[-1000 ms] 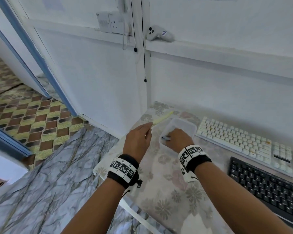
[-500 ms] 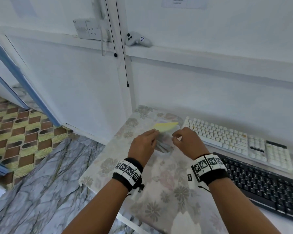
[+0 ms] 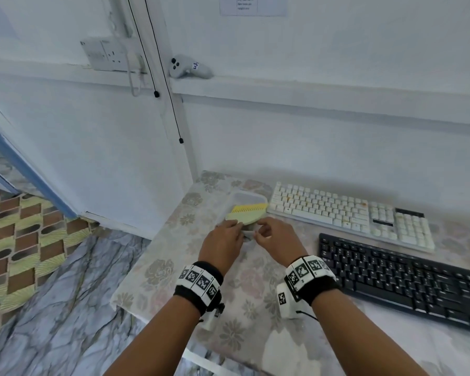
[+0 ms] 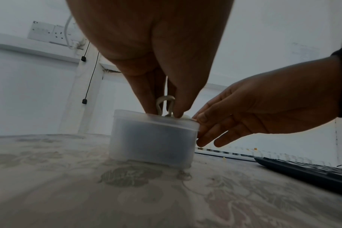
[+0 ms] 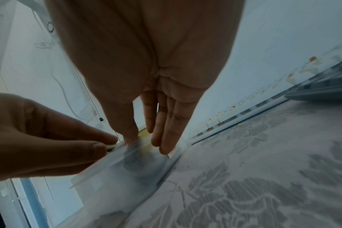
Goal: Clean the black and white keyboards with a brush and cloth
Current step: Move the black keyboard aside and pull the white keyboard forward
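Since the earlier frame, yellow-bristled pale green plastic brush (image 3: 246, 214) has risen from the translucent plastic tub (image 3: 248, 198). Left hand (image 3: 223, 244) pinches its handle loop; bristles point 2 o'clock. Right hand (image 3: 278, 242), fingers straight, steadies the tub.

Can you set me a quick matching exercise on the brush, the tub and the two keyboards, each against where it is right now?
Things:
1. brush
2. clear plastic tub
3. white keyboard
4. black keyboard

Places:
A. nearest the person, right of the right hand
B. by the wall, right of the tub
C. on the floral cloth, below both hands
D. over the tub, its loop pinched by the left hand

Pairs: 1-D, 2-C, 3-B, 4-A
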